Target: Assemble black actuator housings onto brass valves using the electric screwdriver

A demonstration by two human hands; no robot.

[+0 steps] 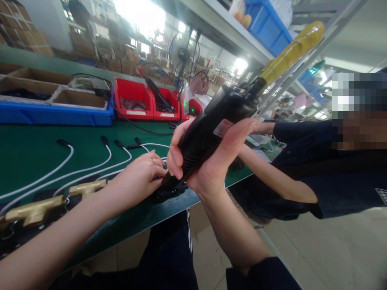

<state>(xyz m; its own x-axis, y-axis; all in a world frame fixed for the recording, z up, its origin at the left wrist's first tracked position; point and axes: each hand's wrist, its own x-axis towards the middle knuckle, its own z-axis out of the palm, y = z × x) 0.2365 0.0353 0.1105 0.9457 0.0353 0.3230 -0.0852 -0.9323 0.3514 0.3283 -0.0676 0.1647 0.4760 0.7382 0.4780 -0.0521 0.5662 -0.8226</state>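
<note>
My right hand [208, 161] is wrapped round a black power screwdriver [205, 129]. It is tilted, its tip down toward the bench, and a yellow coiled cord [293, 50] leaves its upper end. My left hand [143, 173], with a ring on one finger, rests low beside the tip with curled fingers. Whatever those fingers grip is hidden behind the screwdriver. Below the tip lies a dark part [172, 194], mostly covered. Brass tee fittings [36, 210] on black bodies line the bench's near left side. White cables [90, 168] with black ends run across the green top.
A blue tray [54, 114] with compartments stands at the back left, beside red bins [134, 100] with small parts. A black cable crosses the bench there. Overhead, a shelf carries a blue crate [266, 26]. A co-worker in a dark shirt [347, 177] is close on the right.
</note>
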